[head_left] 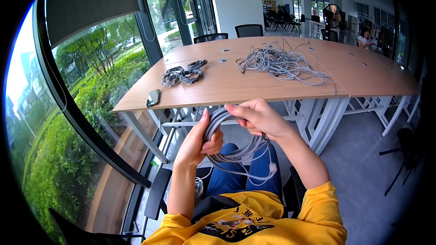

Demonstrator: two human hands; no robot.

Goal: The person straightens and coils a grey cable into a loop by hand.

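Note:
A grey network cable [243,155], wound into a loose coil, hangs above my lap in front of the table edge. My left hand [203,139] wraps round the coil's left side, thumb pointing up. At the top of the coil, my right hand [258,117] pinches the strands between thumb and fingers. One pale plug [272,169] dangles at the coil's lower right. On the table lies a big tangle of grey cables [284,63]. Several small coiled cable bundles [186,73] rest to the left of the tangle.
The wooden table [218,88] spans the space ahead. Near its left corner lies a phone [153,98]. Black chairs [249,30] stand behind it, and a fan [334,16] rises farther back. A person [364,39] sits at the far right. Windows line the left side.

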